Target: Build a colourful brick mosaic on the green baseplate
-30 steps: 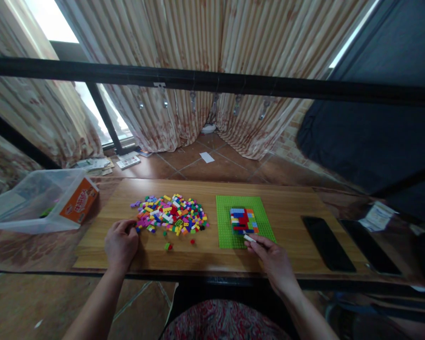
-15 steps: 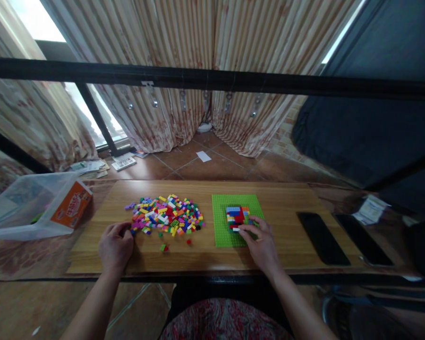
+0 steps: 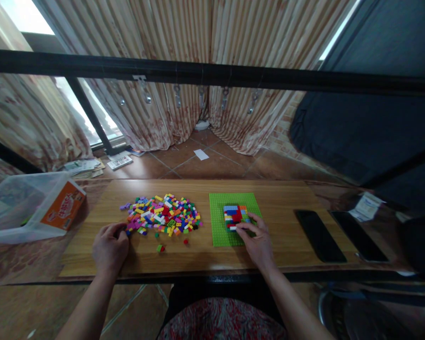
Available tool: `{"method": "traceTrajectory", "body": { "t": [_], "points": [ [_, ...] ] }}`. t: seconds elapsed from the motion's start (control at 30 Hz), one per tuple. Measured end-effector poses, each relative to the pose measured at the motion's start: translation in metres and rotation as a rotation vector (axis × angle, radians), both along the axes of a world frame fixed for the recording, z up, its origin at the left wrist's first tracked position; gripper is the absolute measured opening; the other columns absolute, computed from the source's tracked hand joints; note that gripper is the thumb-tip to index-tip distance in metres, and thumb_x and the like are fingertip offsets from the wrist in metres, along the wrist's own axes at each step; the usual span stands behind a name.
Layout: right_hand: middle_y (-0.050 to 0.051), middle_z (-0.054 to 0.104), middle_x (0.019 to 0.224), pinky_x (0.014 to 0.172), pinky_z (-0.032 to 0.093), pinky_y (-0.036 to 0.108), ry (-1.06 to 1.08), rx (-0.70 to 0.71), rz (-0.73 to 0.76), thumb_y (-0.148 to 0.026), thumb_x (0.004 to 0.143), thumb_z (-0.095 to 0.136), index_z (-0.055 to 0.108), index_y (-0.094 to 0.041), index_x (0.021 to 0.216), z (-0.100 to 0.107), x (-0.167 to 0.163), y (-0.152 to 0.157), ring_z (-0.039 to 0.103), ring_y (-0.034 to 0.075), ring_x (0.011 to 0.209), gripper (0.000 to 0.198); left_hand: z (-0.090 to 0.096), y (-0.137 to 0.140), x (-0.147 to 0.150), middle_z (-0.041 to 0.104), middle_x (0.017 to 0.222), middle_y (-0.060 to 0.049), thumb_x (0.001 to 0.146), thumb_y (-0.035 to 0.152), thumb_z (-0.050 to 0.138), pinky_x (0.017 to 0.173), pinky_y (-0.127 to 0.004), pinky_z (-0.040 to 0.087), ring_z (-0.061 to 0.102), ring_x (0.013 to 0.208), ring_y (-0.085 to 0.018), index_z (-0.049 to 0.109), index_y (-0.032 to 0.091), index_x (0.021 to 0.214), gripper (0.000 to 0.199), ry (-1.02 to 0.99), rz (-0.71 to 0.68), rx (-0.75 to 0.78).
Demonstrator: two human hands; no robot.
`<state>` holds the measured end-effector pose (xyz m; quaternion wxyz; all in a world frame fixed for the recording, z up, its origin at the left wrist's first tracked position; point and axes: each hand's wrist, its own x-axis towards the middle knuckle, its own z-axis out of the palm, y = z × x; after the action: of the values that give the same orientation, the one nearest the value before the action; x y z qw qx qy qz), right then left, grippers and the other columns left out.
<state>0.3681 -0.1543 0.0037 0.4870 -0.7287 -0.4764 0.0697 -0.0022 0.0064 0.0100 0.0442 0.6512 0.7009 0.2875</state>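
Note:
A block built of multicoloured toy bricks (image 3: 236,213) sits on a green studded baseplate (image 3: 217,233), with red, blue, white and orange pieces on top. At its front right corner is my right hand (image 3: 258,243), thumb and forefinger closed on the built block beside a white brick; the fingers partly cover that side. My left hand (image 3: 109,248) rests on the table at the near left edge of a loose pile of toy bricks (image 3: 165,215). Its fingers are curled in, and what they hold, if anything, is hidden.
A green and red piece (image 3: 160,248) and a small red brick (image 3: 186,242) lie in front of the pile. To the left stands a clear plastic box (image 3: 31,231) with an orange label. Two dark phone-like slabs (image 3: 320,236) lie at the right. A black bar (image 3: 198,73) crosses beyond the table.
The whole view has shifted slightly, moving the scene a little left. My right hand stays at the built block's front right corner, and my left hand stays beside the pile.

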Motion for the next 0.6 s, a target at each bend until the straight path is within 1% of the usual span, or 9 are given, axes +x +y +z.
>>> {"method": "traceTrajectory", "body": {
  "t": [0.2,0.33,0.43,0.5,0.6],
  "points": [
    [0.008,0.057,0.117,0.097,0.04,0.048,0.055,0.003,-0.036,-0.041,0.077,0.066,0.073,-0.026,0.084,0.0006,0.0019,-0.0013,0.053,0.027,0.112,0.018,-0.0009,0.0001,0.0001,0.067,0.098,-0.009,0.078,0.028,0.047,0.081,-0.036,0.05,0.062,0.09,-0.025,0.072,0.017,0.09,0.029,0.0,-0.003,0.005],
    [0.011,0.057,0.119,0.098,0.039,0.047,0.065,-0.007,-0.059,-0.041,0.078,0.065,0.071,-0.024,0.096,0.0019,0.0017,-0.0045,0.052,0.027,0.113,0.025,-0.001,-0.0001,0.0007,0.067,0.097,-0.009,0.077,0.027,0.048,0.082,-0.036,0.05,0.062,0.09,-0.025,0.071,0.017,0.089,0.028,0.0,-0.007,0.018],
    [0.011,0.057,0.119,0.097,0.04,0.047,0.072,0.006,-0.09,-0.039,0.081,0.061,0.068,-0.022,0.104,0.0026,-0.0002,-0.0061,0.053,0.026,0.112,0.029,0.0,-0.0005,0.0016,0.067,0.098,-0.008,0.077,0.028,0.048,0.081,-0.036,0.05,0.062,0.09,-0.025,0.071,0.018,0.089,0.028,-0.006,0.002,0.016],
    [0.011,0.056,0.12,0.096,0.041,0.047,0.031,0.013,-0.095,-0.039,0.083,0.059,0.068,-0.023,0.103,0.0026,-0.0019,-0.0062,0.052,0.026,0.113,0.028,0.0004,-0.0007,0.0021,0.067,0.098,-0.008,0.077,0.028,0.048,0.08,-0.036,0.05,0.062,0.089,-0.025,0.071,0.018,0.089,0.028,-0.009,0.01,0.006],
    [0.009,0.053,0.126,0.098,0.04,0.048,-0.118,0.044,-0.058,-0.039,0.083,0.06,0.071,-0.026,0.096,0.0019,-0.0041,-0.0052,0.049,0.026,0.117,0.022,0.0,-0.0007,0.0023,0.067,0.098,-0.008,0.077,0.028,0.048,0.081,-0.035,0.05,0.062,0.089,-0.024,0.071,0.018,0.09,0.028,-0.013,0.015,0.003]
  ]
}}
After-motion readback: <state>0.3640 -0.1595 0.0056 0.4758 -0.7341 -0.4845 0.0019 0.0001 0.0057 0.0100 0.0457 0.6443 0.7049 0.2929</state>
